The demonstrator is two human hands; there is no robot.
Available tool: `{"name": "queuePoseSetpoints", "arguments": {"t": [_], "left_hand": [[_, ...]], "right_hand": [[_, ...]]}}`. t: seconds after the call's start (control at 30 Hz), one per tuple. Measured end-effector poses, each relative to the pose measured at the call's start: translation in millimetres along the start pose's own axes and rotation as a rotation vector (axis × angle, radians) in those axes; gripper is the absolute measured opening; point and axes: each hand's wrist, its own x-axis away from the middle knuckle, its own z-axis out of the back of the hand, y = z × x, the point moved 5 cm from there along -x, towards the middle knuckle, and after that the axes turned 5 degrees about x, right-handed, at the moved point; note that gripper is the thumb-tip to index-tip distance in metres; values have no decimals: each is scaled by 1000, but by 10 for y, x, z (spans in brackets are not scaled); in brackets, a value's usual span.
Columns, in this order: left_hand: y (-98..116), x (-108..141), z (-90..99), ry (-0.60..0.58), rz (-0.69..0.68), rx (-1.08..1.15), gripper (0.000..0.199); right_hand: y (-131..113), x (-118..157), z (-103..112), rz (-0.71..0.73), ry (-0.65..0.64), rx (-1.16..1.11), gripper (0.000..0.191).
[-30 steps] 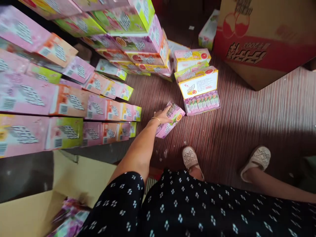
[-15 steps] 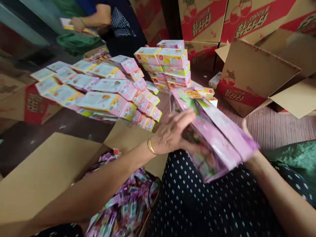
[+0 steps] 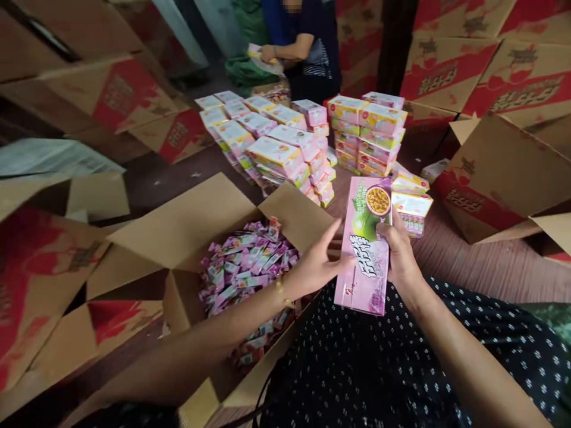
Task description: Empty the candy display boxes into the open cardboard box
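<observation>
A pink carton [image 3: 368, 270] with a passion-fruit picture and white lettering stands tilted above my lap, its printed front towards me. My right hand [image 3: 399, 244] is closed around its right edge, thumb on the front and the other fingers hidden behind. At the left edge my left hand [image 3: 316, 267] is open, thumb and finger spread apart, the thumb against the carton's front. Below and left of that hand is an open cardboard box [image 3: 182, 297] holding many small purple sachets [image 3: 245, 273]. Dark patterned cloth [image 3: 357, 362] covers my lap.
Stacked pink and yellow cartons [image 3: 276, 151] stand ahead, with a taller stack [image 3: 366, 134] beside them. An open large box [image 3: 495, 172] is at the right, another [image 3: 49, 285] at the left. A co-worker [image 3: 307, 50] holds a carton at the back. Large boxes line the walls.
The carton has turned from a slant with an open-looking side to nearly upright, front towards me. My right hand has come round to its right edge. My view has swung left.
</observation>
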Motion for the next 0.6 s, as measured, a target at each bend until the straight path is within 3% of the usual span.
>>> {"name": "queuePoseSetpoints", "arguments": {"t": [0.13, 0.23, 0.33, 0.47, 0.6], "left_hand": [[-19, -93, 213, 121, -13, 30, 75], [-155, 32, 515, 303, 36, -227, 76], [-335, 220, 786, 478, 169, -563, 74], [-471, 407, 958, 514, 263, -846, 65], [-533, 616, 1070, 491, 323, -959, 58]], "right_hand": [[-37, -48, -351, 121, 49, 56, 88], [33, -125, -612, 200, 33, 203, 94], [204, -226, -994, 184, -68, 291, 99], [494, -212, -1592, 53, -205, 262, 101], [729, -69, -1934, -96, -136, 287, 95]]}}
